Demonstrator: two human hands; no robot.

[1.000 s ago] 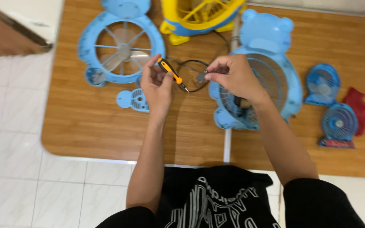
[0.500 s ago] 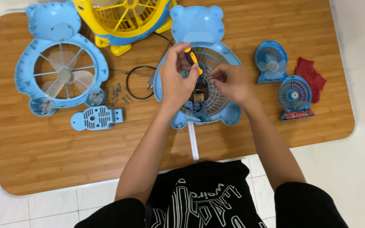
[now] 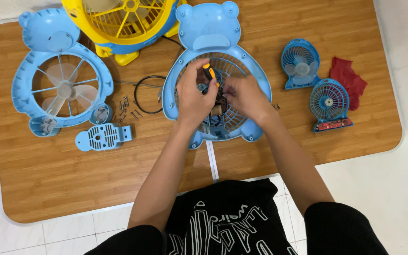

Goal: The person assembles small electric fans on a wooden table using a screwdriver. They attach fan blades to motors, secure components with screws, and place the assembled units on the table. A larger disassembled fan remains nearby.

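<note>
A blue bear-shaped fan shell (image 3: pixel 209 35) lies flat on the wooden table (image 3: pixel 72 179), its grille facing up. My left hand (image 3: pixel 192 97) is over the grille and grips a small screwdriver (image 3: pixel 209 73) with an orange and black handle, tip pointing down into the shell. My right hand (image 3: pixel 244 97) rests on the grille beside it, fingers closed around a small dark part at the shell's centre. What exactly the right fingers pinch is hidden.
Another blue bear fan half with clear blades (image 3: pixel 60 89) lies at the left, a small blue cover plate (image 3: pixel 104 137) below it. Loose screws (image 3: pixel 127 111), a black cable loop (image 3: pixel 147 94), a yellow fan (image 3: pixel 123 21), two small blue fans (image 3: pixel 301 63) (image 3: pixel 330 105) and a red cloth (image 3: pixel 350 80) surround.
The view has shifted so the table sits more centred. Both hands have dropped lower onto the grille, and the screwdriver now points down into the shell's centre.
</note>
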